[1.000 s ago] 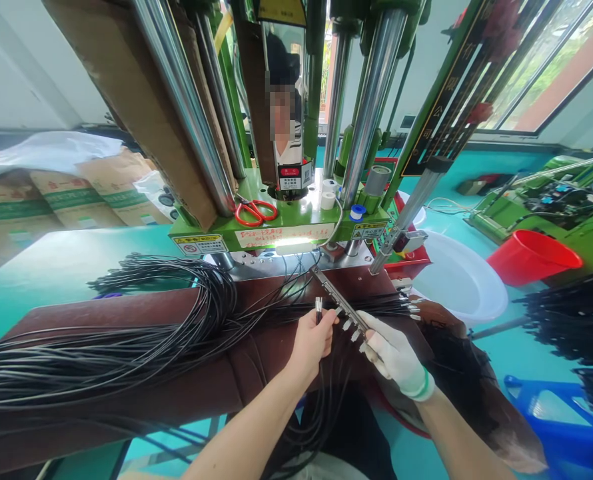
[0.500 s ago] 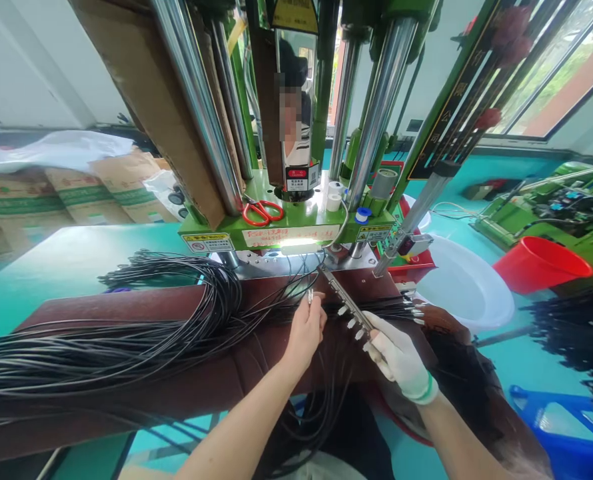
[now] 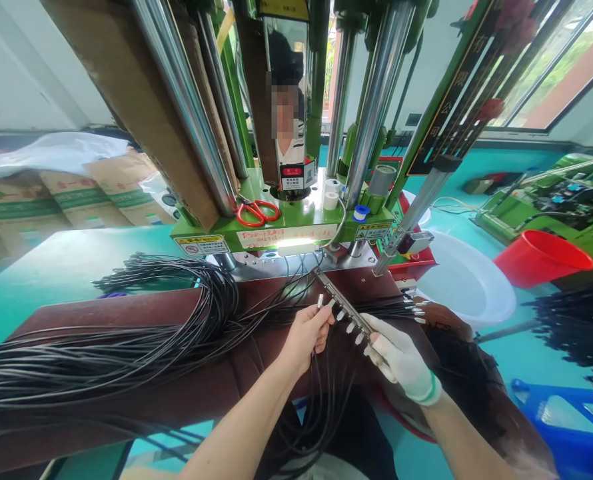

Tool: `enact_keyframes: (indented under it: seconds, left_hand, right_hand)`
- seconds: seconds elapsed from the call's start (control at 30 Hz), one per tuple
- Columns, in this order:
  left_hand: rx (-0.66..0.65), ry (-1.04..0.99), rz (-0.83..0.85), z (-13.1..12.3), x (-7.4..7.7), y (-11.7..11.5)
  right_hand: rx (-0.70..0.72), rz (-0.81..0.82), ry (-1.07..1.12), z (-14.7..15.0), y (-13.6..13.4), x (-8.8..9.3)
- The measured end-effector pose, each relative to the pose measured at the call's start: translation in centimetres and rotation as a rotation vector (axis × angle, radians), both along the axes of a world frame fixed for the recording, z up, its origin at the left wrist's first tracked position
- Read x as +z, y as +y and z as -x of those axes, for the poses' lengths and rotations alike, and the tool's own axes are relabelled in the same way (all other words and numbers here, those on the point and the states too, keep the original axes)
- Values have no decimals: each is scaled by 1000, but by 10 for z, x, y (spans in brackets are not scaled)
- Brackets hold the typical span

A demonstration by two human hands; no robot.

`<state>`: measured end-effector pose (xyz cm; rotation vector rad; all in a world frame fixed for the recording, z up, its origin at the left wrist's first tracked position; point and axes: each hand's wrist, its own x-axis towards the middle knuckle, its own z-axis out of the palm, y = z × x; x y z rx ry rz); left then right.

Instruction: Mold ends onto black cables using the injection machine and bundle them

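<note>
My bare left hand (image 3: 308, 333) is closed, with a small metal-tipped cable end (image 3: 320, 301) pinched at its fingertips beside the bar. In a white glove with a green cuff, my right hand (image 3: 396, 353) grips the lower end of a dark metal bar (image 3: 344, 305). The bar slants up and left toward the press, and several pale connectors stick out along its lower edge. Black cables hang below my left hand. Behind them, more cables with silvery ends (image 3: 416, 311) lie on the brown table (image 3: 271, 347).
A green press (image 3: 286, 223) stands ahead, with red-handled scissors (image 3: 258, 213) on its ledge. A thick bundle of black cables (image 3: 126, 353) spreads over the left side. To the right are a white tub (image 3: 469, 283), a red bucket (image 3: 544, 259) and a blue plastic item (image 3: 566, 420).
My left hand has moved slightly right, so its fingertips now meet the connectors on the bar's edge. The right hand keeps its grip on the bar, and the view has shifted slightly.
</note>
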<state>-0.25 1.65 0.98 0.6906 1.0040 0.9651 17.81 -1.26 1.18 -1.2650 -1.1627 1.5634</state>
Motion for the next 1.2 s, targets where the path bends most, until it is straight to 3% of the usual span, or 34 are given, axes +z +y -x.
enact_keyframes:
  seconds: [0.33,0.47,0.63,0.73,0.9,1.2]
  left_hand:
    - [46,131,-29,-4,-1,-1]
    - [-18,264,-202,4,-4,3]
    - [97,346,-345,22,-2,8]
    - [26,317,-329,25,-4,6]
    - [-123,440,-341,24,-6,5]
    - [-198,328,-275,29,-2,8]
  right_hand:
    - [87,-75,-11,-2,3,-10]
    - [86,-10,-35,-1,3,-4]
    - [94,0,-52,-5,3,-2]
    - [112,-2,-57,-7,3,-3]
    - [135,-2,-51,-8,4,-2]
    - [145,25,-34,-12,5,-4]
